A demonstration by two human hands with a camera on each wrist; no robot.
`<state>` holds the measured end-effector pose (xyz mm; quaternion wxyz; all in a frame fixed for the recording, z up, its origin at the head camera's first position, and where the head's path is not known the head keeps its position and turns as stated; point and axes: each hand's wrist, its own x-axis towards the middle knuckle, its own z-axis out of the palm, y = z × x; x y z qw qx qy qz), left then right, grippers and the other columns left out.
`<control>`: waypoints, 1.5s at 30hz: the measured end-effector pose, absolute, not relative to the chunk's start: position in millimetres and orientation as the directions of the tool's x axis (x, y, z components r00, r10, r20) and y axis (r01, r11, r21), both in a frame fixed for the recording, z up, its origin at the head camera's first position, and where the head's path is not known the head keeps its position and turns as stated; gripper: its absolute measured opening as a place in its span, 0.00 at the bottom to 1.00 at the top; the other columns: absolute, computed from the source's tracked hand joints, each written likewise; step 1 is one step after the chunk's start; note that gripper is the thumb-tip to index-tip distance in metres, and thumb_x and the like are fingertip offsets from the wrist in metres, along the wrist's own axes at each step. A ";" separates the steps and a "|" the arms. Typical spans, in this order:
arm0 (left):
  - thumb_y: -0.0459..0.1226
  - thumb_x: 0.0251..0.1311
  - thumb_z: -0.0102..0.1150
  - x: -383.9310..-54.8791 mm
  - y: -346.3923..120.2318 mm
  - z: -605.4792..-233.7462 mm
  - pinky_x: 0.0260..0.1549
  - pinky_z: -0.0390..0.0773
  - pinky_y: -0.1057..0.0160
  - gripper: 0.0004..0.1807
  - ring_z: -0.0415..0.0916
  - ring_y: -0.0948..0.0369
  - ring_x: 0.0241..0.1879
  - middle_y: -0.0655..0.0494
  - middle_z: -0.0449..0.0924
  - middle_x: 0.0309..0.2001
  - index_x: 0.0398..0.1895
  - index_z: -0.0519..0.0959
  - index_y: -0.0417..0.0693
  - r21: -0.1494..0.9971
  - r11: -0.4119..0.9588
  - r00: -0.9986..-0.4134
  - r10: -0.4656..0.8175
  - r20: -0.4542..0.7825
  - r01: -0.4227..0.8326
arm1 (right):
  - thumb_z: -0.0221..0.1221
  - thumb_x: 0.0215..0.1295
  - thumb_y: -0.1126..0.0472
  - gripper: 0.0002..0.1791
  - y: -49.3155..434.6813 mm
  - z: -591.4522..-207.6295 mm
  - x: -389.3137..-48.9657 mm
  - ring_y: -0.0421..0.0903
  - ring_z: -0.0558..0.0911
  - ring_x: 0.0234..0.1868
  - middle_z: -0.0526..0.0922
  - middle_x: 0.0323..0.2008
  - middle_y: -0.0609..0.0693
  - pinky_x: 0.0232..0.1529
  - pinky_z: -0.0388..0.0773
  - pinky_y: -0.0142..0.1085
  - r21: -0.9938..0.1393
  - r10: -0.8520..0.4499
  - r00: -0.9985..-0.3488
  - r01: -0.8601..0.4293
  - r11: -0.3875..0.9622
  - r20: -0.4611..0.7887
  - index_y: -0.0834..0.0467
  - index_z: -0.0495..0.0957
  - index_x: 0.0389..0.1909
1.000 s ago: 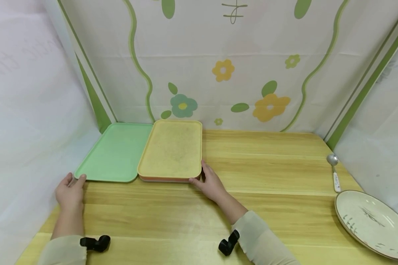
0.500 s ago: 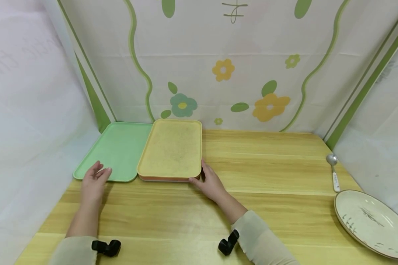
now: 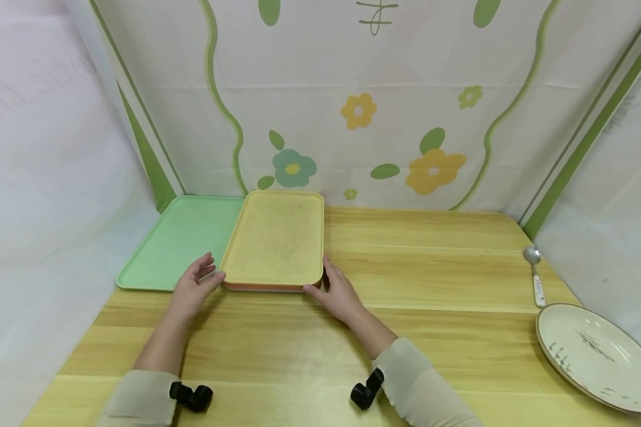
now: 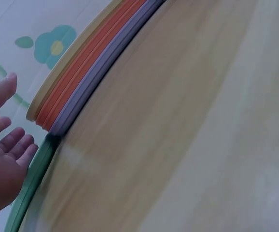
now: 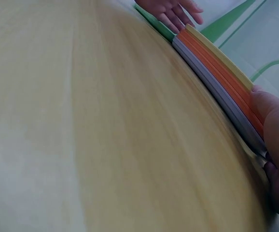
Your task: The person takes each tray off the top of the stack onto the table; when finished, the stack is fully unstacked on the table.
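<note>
A yellow tray [image 3: 278, 237] tops a stack at the back of the table, with orange trays [image 4: 84, 67] and a purple-grey tray [image 4: 102, 65] showing below it. Against the stack's left side lies a flat green tray [image 3: 176, 237]. My right hand [image 3: 339, 293] grips the stack's right front corner, thumb on the front edge and fingers at the right side. Over the green tray's front right part is my left hand [image 3: 194, 287], its fingers loosely spread. Its thumb tip is close to the stack's left front corner; whether they touch I cannot tell.
At the table's right edge lie a spoon [image 3: 536, 276] with a white handle and a cream oval plate [image 3: 598, 359] with a dark rim. A floral cloth [image 3: 320, 89] hangs behind the wooden table [image 3: 422, 261], and white cloth closes both sides.
My left hand has left the green tray's left front corner and moved right to the stack's left front corner. My right hand stays at the stack's right front corner.
</note>
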<state>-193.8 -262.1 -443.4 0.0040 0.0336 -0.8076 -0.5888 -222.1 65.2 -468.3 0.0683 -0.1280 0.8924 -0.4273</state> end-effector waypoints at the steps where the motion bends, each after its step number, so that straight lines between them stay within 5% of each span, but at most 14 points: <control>1: 0.44 0.68 0.57 -194.5 -260.8 -443.4 0.68 0.66 0.64 0.43 0.53 0.45 0.74 0.38 0.52 0.75 0.78 0.47 0.39 0.947 0.318 -0.999 -0.037 -0.033 -0.043 | 0.58 0.60 0.32 0.57 65.1 -468.2 -222.2 0.56 0.53 0.77 0.50 0.78 0.56 0.75 0.55 0.53 -0.781 -0.288 -0.958 -0.171 0.601 -0.012 0.55 0.40 0.79; 4: 0.45 0.67 0.60 -196.3 -257.8 -443.9 0.72 0.55 0.44 0.44 0.52 0.42 0.74 0.35 0.52 0.75 0.77 0.49 0.37 0.922 0.386 -1.000 0.006 -0.031 -0.026 | 0.58 0.60 0.31 0.57 64.8 -467.5 -222.4 0.56 0.53 0.77 0.50 0.78 0.56 0.75 0.54 0.53 -0.783 -0.291 -0.957 -0.171 0.598 -0.014 0.55 0.40 0.79; 7: 0.45 0.64 0.62 -198.5 -256.6 -445.9 0.71 0.54 0.40 0.46 0.52 0.39 0.73 0.32 0.53 0.74 0.76 0.49 0.35 0.894 0.447 -0.999 0.028 -0.019 -0.005 | 0.58 0.60 0.31 0.58 64.3 -467.2 -222.8 0.56 0.53 0.77 0.51 0.78 0.55 0.75 0.55 0.53 -0.782 -0.290 -0.957 -0.173 0.599 -0.011 0.55 0.40 0.79; 35: 0.47 0.63 0.63 -197.9 -255.3 -449.8 0.67 0.63 0.40 0.48 0.59 0.38 0.69 0.32 0.59 0.71 0.77 0.49 0.35 0.855 0.518 -1.000 0.014 -0.017 -0.007 | 0.60 0.63 0.37 0.52 57.7 -453.2 -224.1 0.55 0.59 0.75 0.54 0.76 0.56 0.72 0.61 0.54 -0.861 -0.277 -0.959 -0.194 0.471 0.065 0.53 0.45 0.79; 39: 0.50 0.64 0.62 -197.6 -254.8 -449.2 0.67 0.63 0.40 0.48 0.58 0.37 0.69 0.32 0.57 0.72 0.77 0.48 0.37 0.863 0.504 -0.999 0.009 -0.043 -0.033 | 0.61 0.66 0.44 0.50 53.8 -444.2 -225.6 0.56 0.72 0.64 0.68 0.66 0.60 0.62 0.73 0.50 -0.920 -0.282 -0.957 -0.171 0.354 0.069 0.54 0.43 0.79; 45: 0.49 0.64 0.61 -197.8 -254.0 -449.5 0.68 0.62 0.40 0.48 0.58 0.38 0.70 0.32 0.56 0.73 0.77 0.48 0.37 0.869 0.494 -0.999 0.005 -0.046 -0.037 | 0.56 0.72 0.56 0.46 47.4 -437.3 -229.8 0.59 0.80 0.56 0.77 0.50 0.63 0.58 0.79 0.45 -0.994 -0.298 -0.955 -0.037 0.101 0.005 0.59 0.37 0.79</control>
